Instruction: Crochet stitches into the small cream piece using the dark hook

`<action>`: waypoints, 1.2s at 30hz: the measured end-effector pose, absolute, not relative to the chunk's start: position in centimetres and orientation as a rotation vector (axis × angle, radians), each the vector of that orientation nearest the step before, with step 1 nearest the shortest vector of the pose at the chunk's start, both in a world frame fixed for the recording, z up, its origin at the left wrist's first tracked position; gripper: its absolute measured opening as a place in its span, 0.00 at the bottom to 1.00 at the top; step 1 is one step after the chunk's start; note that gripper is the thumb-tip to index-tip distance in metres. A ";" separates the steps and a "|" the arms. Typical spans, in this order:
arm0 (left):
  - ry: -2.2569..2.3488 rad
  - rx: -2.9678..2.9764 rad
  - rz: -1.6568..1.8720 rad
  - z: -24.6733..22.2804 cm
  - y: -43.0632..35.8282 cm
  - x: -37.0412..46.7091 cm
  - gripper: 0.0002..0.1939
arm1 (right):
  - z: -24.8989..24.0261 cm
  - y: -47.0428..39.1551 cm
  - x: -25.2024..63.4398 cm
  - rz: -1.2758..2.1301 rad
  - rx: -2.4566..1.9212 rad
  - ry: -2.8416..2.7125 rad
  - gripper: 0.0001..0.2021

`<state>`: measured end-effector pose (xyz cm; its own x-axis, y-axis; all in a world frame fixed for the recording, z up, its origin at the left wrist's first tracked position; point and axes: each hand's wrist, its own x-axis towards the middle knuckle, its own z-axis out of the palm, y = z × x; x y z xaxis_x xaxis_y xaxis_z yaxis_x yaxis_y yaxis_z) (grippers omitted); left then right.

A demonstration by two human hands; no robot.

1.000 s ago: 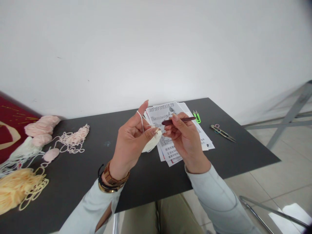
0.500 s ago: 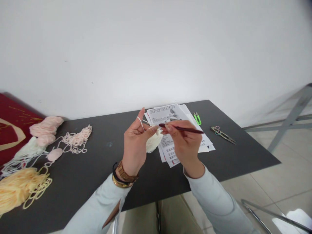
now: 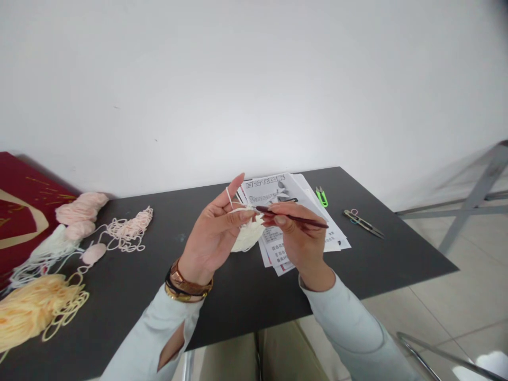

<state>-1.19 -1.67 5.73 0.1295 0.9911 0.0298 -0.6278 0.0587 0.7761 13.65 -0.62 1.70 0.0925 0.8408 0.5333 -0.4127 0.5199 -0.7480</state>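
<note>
My left hand (image 3: 216,230) is raised over the table, index finger stretched up with a strand of white yarn (image 3: 229,196) looped round it. Its thumb and another finger pinch a small bit of the white yarn; the stitches are too small to make out. In my right hand (image 3: 304,238) is a crochet hook (image 3: 296,217) with a dark red handle, gripped like a pen. The hook's tip meets the yarn at my left fingertips. Behind and below the fingers sits a cream yarn ball (image 3: 248,236), partly covered by my left hand.
Printed sheets (image 3: 273,254) lie under my hands. To their right are green thread snips (image 3: 321,197) and metal snips (image 3: 363,222). Pink yarn (image 3: 81,209), yellow yarn (image 3: 37,301) and a red bag (image 3: 24,217) are at the left of the black table (image 3: 154,286).
My left hand has turned, its wrist moving left and down, so more of the cream yarn ball shows. The hook has shifted slightly left and tilts down more at its handle end.
</note>
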 end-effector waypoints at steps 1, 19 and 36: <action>0.609 0.768 1.367 5.8 -1.8 -1.2 0.31 | 1.8 -0.6 13.6 1.039 -0.473 -1.075 0.05; 0.633 0.980 1.500 5.8 -2.2 -1.6 0.33 | 3.1 -0.4 14.4 1.209 -0.532 -0.850 0.07; 0.608 0.971 1.443 5.7 -2.1 -1.8 0.33 | 2.9 -0.1 15.6 1.097 -0.443 -1.043 0.06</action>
<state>-1.81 -2.10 5.73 0.0838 0.9751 0.2055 -0.5341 -0.1302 0.8353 15.58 -0.13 2.93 0.0731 0.8824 0.4648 -0.5089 0.4339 -0.7435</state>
